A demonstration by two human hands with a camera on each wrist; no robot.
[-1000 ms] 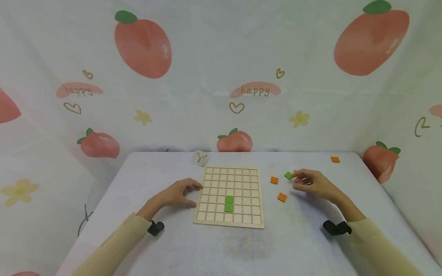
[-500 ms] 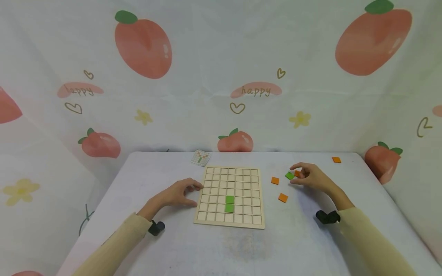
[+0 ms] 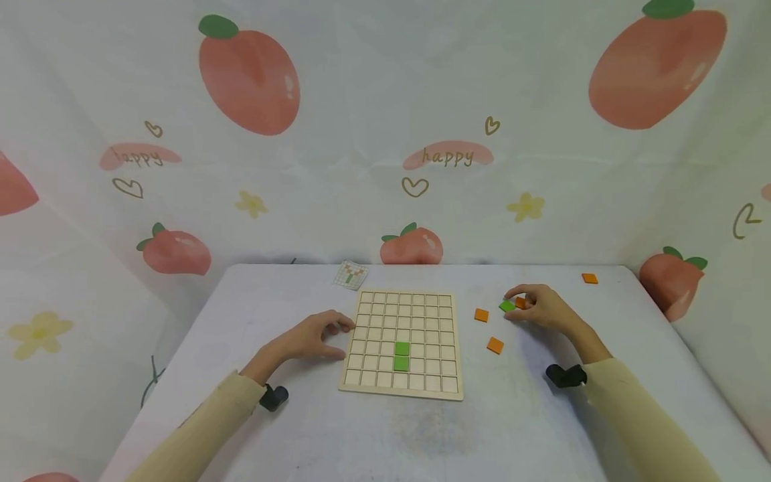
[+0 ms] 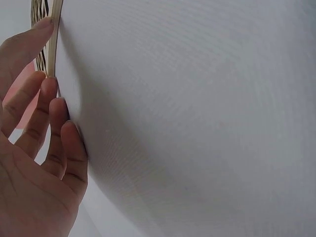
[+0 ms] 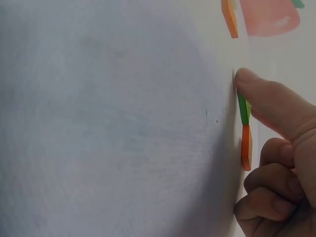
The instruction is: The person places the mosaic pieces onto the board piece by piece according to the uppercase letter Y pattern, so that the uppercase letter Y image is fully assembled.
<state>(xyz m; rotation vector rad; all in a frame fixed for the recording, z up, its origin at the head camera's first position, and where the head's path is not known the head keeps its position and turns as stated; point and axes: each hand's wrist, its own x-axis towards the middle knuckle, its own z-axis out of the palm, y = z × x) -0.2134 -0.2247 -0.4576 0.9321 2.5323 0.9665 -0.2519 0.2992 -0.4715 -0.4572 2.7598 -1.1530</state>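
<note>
A wooden grid board (image 3: 369, 381) lies on the table, with two green square tiles (image 3: 401, 349) set in neighbouring cells of one column. My left hand (image 3: 313, 336) rests at the board's left edge, thumb and fingertips touching its rim (image 4: 54, 44), fingers loosely bent. To the right of the board, my right hand (image 3: 545, 309) pinches a loose green tile (image 3: 507, 306) between thumb and forefinger, the tile still flat on the table. An orange tile (image 3: 521, 303) lies right beside it, partly behind the fingers; the right wrist view shows this orange tile (image 5: 246, 148) touching the green one.
Two more orange tiles (image 3: 481, 314) lie between board and right hand. Another orange tile (image 3: 589, 278) sits near the far right table edge. Behind the board is a small card (image 3: 351, 275) printed with a coloured grid pattern. A fruit-printed cloth (image 3: 337, 201) hangs behind the table.
My right hand has moved slightly left, and its thumb and forefinger have come round the loose green tile and closed on it. The left hand has stayed at the board.
</note>
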